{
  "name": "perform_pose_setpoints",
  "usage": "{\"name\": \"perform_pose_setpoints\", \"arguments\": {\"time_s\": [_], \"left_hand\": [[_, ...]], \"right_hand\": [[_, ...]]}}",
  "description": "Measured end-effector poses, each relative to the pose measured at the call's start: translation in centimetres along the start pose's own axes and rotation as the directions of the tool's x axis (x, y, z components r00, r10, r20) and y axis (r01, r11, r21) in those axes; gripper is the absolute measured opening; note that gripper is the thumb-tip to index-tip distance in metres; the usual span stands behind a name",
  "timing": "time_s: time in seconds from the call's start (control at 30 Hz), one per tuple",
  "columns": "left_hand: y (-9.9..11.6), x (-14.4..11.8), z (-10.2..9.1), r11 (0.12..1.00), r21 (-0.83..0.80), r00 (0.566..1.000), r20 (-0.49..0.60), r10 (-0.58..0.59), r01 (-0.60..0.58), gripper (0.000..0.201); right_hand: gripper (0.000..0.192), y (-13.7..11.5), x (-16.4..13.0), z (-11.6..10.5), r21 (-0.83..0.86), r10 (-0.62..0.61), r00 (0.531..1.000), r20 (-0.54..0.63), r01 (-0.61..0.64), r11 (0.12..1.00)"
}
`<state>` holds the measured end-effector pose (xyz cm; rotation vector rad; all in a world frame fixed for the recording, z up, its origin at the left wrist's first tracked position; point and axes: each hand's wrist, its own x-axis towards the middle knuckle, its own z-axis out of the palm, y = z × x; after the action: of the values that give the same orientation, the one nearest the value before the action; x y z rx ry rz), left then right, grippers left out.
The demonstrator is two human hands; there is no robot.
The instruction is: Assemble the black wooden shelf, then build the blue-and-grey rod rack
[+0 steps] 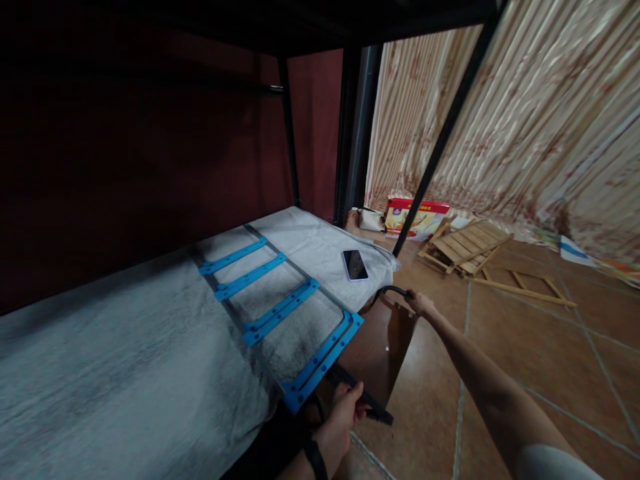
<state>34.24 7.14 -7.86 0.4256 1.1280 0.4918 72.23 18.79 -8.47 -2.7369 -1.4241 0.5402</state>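
1. Left hand point(345, 408) low in the view, near the foot corner of the bed point(125, 373), grip closed round a dark bar point(361, 395) that runs slantwise under the mattress edge; dark band on the wrist.
2. Right hand point(421, 304) stretched out further ahead, grip wrapped round a curved black handle point(393, 291) just off the far corner of the bed — arm bare, pale sleeve at the shoulder.
3. Between the two hands, a brown panel point(380, 347) standing roughly upright against the bed's side; whether bar and handle belong to one piece, cannot tell.
4. On the bed, a grey-white cover, and lying flat across it a grey frame with blue slats point(280, 307), its near blue end reaching over the mattress edge just above the left hand.
5. Beside that frame, toward the far corner, a phone point(355, 265) lying screen up, apart from the blue slats.
6. Overhead and at the corners, black metal posts of a bunk frame point(440, 147); dark red wall behind.
7. Floor point(525, 347) of reddish tiles to the right — on it, well apart from the hands, a folded wooden slatted piece point(467, 245), a loose wooden frame point(525, 288), a red and yellow box point(415, 217) and a small white bag point(371, 219).
8. Behind those, a striped pale curtain point(525, 120) hanging down to the floor.
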Motion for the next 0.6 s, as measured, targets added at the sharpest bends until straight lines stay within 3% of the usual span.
{"name": "perform_pose_setpoints", "arguments": {"time_s": [0.3, 0.6], "left_hand": [[-0.1, -0.3, -0.8, 1.000, -0.004, 1.000, -0.003, 0.008, -0.008, 0.044], [-0.4, -1.2, -1.6, 1.000, -0.014, 0.999, -0.048, 0.014, -0.014, 0.050]], "right_hand": [[0.058, 0.2, -0.7, 1.0, -0.050, 0.023, 0.996, -0.092, -0.028, 0.998], [0.071, 0.2, -1.2, 1.0, -0.069, 0.024, 0.994, -0.106, -0.031, 0.997]]}}
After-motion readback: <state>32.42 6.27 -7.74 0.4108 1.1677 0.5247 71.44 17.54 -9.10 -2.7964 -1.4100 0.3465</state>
